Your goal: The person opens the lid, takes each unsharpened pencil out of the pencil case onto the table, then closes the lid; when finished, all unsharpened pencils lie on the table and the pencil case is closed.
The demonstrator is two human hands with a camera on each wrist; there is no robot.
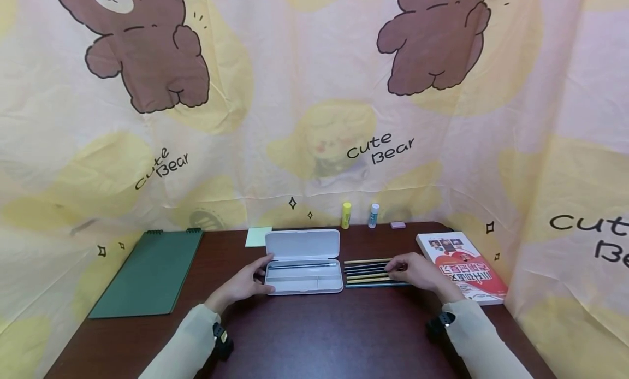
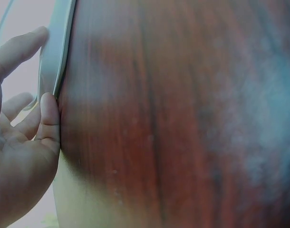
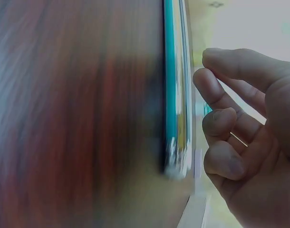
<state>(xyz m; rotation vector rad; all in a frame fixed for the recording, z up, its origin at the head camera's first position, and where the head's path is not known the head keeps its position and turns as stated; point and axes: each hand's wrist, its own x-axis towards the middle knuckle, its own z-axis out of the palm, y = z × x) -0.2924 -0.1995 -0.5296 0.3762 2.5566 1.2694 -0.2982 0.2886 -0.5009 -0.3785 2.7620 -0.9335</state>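
Observation:
In the head view a white pencil case [image 1: 295,284] lies with its lid [image 1: 302,243] raised at the back. One dark pencil [image 1: 302,266] lies in its rear compartment. My left hand [image 1: 245,279] holds the case by its left side, thumb at the front corner; the left wrist view shows fingertips [image 2: 49,102] against its edge. Right of the case several pencils [image 1: 368,280] lie side by side, black, yellowish and teal. Over their right ends is my right hand [image 1: 415,270]. In the right wrist view its fingers are loosely bent, thumb and index tips close together, with nothing visible between them.
A green clipped pad [image 1: 147,275] lies at the left. Behind the case are pale green paper [image 1: 256,237], a yellow glue stick [image 1: 346,215], a blue-and-white one [image 1: 373,216] and a pink eraser [image 1: 397,225]. A red-and-white book [image 1: 464,267] lies beside my right hand.

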